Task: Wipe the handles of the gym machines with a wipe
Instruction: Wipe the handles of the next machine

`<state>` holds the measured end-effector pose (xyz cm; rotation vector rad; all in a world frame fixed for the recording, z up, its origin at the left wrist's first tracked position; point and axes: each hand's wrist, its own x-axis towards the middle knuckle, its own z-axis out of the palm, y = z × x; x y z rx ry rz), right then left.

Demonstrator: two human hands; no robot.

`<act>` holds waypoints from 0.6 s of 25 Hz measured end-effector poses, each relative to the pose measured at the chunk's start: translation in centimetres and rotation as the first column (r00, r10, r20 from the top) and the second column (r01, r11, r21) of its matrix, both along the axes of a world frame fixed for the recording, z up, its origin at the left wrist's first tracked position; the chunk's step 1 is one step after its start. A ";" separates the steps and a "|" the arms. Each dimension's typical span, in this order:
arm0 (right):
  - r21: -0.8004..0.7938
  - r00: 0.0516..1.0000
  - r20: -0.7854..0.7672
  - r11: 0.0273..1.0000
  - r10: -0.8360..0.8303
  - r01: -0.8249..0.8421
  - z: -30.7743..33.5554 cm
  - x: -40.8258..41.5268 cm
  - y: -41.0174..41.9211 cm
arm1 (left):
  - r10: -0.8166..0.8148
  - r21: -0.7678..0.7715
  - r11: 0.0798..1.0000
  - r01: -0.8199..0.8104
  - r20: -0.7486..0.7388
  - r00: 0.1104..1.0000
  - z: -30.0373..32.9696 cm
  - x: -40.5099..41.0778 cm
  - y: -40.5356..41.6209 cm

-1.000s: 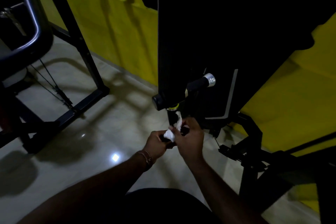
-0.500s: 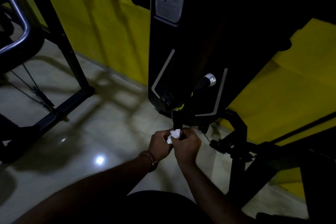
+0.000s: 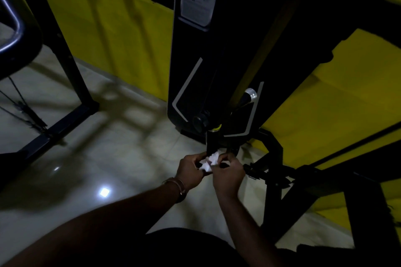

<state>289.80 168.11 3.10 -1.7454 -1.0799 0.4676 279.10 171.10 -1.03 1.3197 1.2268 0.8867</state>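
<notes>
1. Fingers of both hands, left (image 3: 189,169) and right (image 3: 227,174), still pinch the wipe (image 3: 209,161) at the lower handle (image 3: 212,142).
2. View has tilted up; wiping continues, upper handle (image 3: 246,99) untouched.

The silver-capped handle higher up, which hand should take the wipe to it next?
Probably right: the right hand sits beneath the silver-capped handle, and both hands pinch the wipe.
</notes>
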 end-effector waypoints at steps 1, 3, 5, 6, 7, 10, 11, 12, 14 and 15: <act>0.023 1.000 -0.005 1.000 -0.021 0.021 0.8 0.1 0.4 | -0.023 -0.029 0.999 0.024 0.007 1.000 0.2 -0.1 0.1; 0.088 0.999 0.030 0.995 -0.043 0.040 2.5 0.1 1.3 | -0.051 -0.073 0.996 0.053 0.029 0.998 0.3 -0.2 0.2; 0.110 0.999 0.043 0.994 -0.030 0.025 2.4 0.4 1.4 | -0.055 -0.075 0.996 0.057 0.021 0.998 0.4 -0.3 0.2; 0.084 0.999 0.043 0.996 -0.022 0.019 1.6 0.5 0.9 | -0.053 -0.070 0.996 0.054 0.013 0.999 0.5 -0.4 0.1; 0.041 0.999 0.051 0.999 -0.018 0.016 0.4 0.6 0.3 | -0.050 -0.061 0.997 0.050 0.009 0.999 0.5 -0.5 0.1; -0.074 0.998 0.064 0.997 -0.020 0.025 -1.6 0.8 -0.9 | -0.052 -0.072 0.996 0.054 0.024 0.998 0.4 -0.6 0.1; -0.066 0.998 0.055 0.998 -0.004 0.008 -1.2 0.8 -0.5 | -0.056 -0.078 0.995 0.057 0.019 0.998 0.4 -0.6 0.1; -0.061 1.000 0.017 0.998 0.021 -0.020 -0.2 0.6 0.3 | -0.058 -0.083 0.995 0.059 0.015 0.998 0.5 -0.7 0.1; -0.018 0.994 -0.073 0.997 0.076 -0.078 1.8 0.1 1.8 | -0.068 -0.091 0.994 0.068 0.010 0.998 0.6 -0.7 0.1; -0.005 0.993 -0.076 0.995 0.096 -0.097 2.2 0.1 2.1 | -0.070 -0.092 0.993 0.070 0.007 0.998 0.6 -0.6 0.1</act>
